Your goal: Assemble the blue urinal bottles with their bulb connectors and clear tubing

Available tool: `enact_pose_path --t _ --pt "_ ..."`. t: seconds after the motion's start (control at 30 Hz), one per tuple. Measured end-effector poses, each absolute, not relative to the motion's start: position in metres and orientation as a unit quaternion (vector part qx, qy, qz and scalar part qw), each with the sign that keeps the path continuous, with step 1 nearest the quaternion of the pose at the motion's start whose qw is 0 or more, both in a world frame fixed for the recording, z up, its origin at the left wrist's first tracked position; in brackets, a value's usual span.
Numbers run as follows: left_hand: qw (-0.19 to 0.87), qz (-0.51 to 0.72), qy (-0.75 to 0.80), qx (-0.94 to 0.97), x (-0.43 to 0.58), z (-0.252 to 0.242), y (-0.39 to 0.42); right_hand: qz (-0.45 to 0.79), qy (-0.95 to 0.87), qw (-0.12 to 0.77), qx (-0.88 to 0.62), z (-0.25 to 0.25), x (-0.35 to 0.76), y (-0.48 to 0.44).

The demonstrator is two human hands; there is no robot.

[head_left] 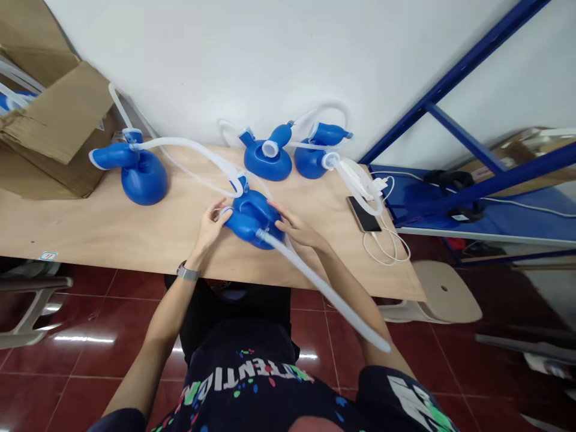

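On the wooden table, near its front edge, lies a blue plastic bottle (254,207) with a smaller blue cup-like piece (243,225) over its front. My left hand (212,223) grips the white-rimmed end of the smaller piece between thumb and fingers. Around the right side of the bottle my right hand (294,227) is wrapped, thumb toward the front and fingers partly behind it. A translucent white tube (324,288) runs from the smaller piece down over my right forearm. Another white tube (198,147) arches from the bottle's neck area to the left.
Blue bottles with tubes stand at the left (144,179), back middle (268,163) and back right (310,161). An open cardboard box (58,138) fills the left end. A phone (363,214) and white cables (390,252) lie at the right, beside a blue rack (450,126).
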State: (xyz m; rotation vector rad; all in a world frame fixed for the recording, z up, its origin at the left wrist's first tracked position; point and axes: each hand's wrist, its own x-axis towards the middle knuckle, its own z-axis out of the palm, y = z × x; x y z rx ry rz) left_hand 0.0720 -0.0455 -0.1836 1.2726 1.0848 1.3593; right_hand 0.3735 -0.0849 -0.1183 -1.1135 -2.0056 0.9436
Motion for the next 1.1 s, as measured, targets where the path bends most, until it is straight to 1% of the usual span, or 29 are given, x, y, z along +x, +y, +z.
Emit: enact_pose_path --t 0.1,0.17,0.27,0.33,0.4,0.47,0.57,0.63,0.7,0.77,0.87,0.93,1.0,1.1 --pt "0.486 0.539 0.458 0.513 0.084 -0.2 -0.054 0.409 -0.729 0.344 -0.428 -0.114 0.414 -0.121" --pt "0.473 0.53 0.475 0.519 0.096 -0.21 -0.064 0.429 -0.731 0.317 -0.426 -0.103 0.44 -0.157" --pt "0.452 0.507 0.497 0.539 0.11 -0.218 -0.079 0.413 -0.761 0.227 -0.445 -0.086 0.452 -0.219" --pt "0.443 0.491 0.501 0.558 0.115 -0.22 -0.084 0.404 -0.789 0.129 -0.444 -0.085 0.433 -0.254" --pt "0.443 0.473 0.502 0.572 0.117 -0.22 -0.087 0.382 -0.803 0.037 -0.456 -0.097 0.402 -0.277" --pt "0.447 0.457 0.505 0.58 0.117 -0.217 -0.088 0.319 -0.807 -0.002 -0.496 -0.117 0.371 -0.289" --pt "0.461 0.46 0.498 0.573 0.118 -0.208 -0.095 0.187 -0.813 0.008 -0.552 -0.144 0.349 -0.292" --pt "0.444 0.497 0.497 0.556 0.119 -0.199 -0.107 0.133 -0.794 0.035 -0.592 -0.152 0.348 -0.287" --pt "0.398 0.56 0.499 0.528 0.123 -0.188 -0.124 0.099 -0.753 0.087 -0.645 -0.15 0.349 -0.28" --pt "0.355 0.612 0.486 0.513 0.129 -0.178 -0.144 0.054 -0.716 0.16 -0.678 -0.143 0.344 -0.269" --pt "0.348 0.62 0.449 0.541 0.142 -0.167 -0.167 0.006 -0.703 0.244 -0.668 -0.134 0.327 -0.247" --pt "0.352 0.605 0.434 0.568 0.146 -0.161 -0.172 0.011 -0.698 0.254 -0.669 -0.133 0.316 -0.228" --pt "0.356 0.582 0.43 0.591 0.142 -0.154 -0.166 0.02 -0.707 0.239 -0.666 -0.136 0.31 -0.207" --pt "0.371 0.522 0.447 0.625 0.129 -0.143 -0.145 0.01 -0.752 0.221 -0.621 -0.143 0.31 -0.18"
